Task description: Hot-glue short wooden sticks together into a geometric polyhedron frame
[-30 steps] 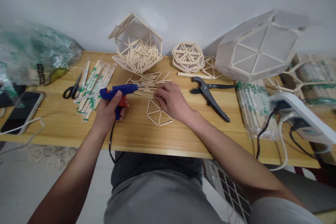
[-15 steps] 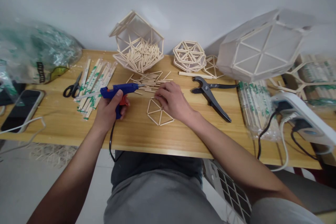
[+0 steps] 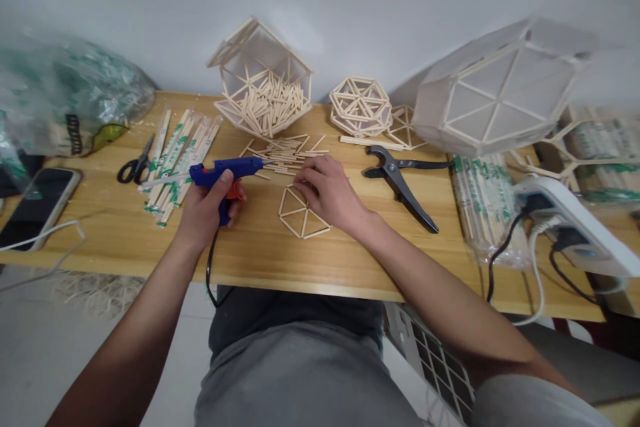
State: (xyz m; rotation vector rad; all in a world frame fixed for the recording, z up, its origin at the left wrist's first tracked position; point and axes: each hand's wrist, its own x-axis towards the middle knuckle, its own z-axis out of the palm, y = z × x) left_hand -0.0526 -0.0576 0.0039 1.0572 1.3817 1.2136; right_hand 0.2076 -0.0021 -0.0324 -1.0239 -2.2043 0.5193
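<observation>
No wording was legible from where I stood. Green print showed on the wrapped sticks at left and the stick pack at right: characters too small and blurred. The plastic bag, far left, bore green print and a dark marking, likewise unreadable.

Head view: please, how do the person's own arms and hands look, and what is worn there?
The left hand and right hand are bare, without gloves; no watch shows. Both forearms are uncovered. A grey sleeve shows at the right upper arm; any left sleeve is out of view.
</observation>
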